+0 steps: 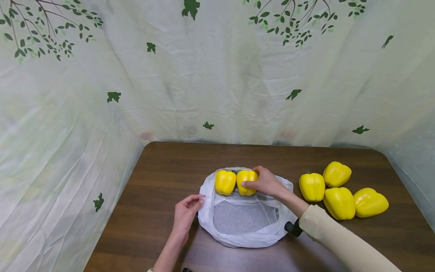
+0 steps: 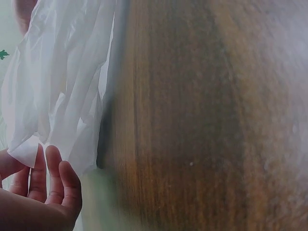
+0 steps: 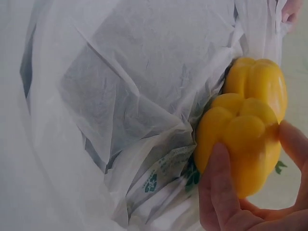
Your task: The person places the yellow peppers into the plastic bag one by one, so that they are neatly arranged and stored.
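A white plastic bag point(image 1: 208, 221) stands on the table with its mouth spread wide. Its left rim is pinched between the thumb and fingers of my left hand point(image 1: 186, 214); the left wrist view shows the thin plastic point(image 2: 57, 82) hanging beside those fingers point(image 2: 71, 185). My right hand point(image 1: 267, 183) grips a yellow bell pepper point(image 1: 245, 183) at the bag's far side, thumb and fingers on opposite sides of it. Another yellow bell pepper point(image 1: 225, 183) sits just left of it, within the far rim. Green print shows on the bag's inside in the right wrist view.
Several yellow bell peppers point(image 1: 339, 203) lie grouped on the brown wooden table point(image 1: 163, 166), right of the bag. A black cylindrical piece point(image 1: 293, 227) is at the right forearm, near the bag's rim. Behind the table hangs a leaf-patterned pale curtain point(image 1: 217, 83).
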The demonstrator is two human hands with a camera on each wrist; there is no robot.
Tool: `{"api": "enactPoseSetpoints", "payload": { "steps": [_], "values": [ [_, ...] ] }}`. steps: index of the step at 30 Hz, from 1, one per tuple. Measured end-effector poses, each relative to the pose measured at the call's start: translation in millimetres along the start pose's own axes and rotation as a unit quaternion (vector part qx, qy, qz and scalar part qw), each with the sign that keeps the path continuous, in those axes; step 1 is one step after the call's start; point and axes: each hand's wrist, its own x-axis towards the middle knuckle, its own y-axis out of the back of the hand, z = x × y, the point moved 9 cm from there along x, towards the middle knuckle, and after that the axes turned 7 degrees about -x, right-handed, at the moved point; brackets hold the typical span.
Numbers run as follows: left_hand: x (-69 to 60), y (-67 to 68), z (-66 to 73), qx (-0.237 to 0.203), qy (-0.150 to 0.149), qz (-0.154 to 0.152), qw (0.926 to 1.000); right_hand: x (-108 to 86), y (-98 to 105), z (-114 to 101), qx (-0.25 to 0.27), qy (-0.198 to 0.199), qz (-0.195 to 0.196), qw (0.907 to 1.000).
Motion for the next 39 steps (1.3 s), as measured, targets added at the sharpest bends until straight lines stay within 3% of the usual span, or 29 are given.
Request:
{"api": "enactPoseSetpoints", "payload": {
  "steps": [26, 39],
  "values": [
    [-0.7, -0.9, 1.6, 0.009, 0.004, 0.001, 0.9999, -4.3, 4, 7, 0.051, -0.007, -0.013, 0.9986],
    [-1.1, 0.1, 2.2, 0.009, 0.009, 0.001, 0.9999, -15.0, 9, 7, 0.076, 0.011, -0.008, 0.9970]
  ]
}}
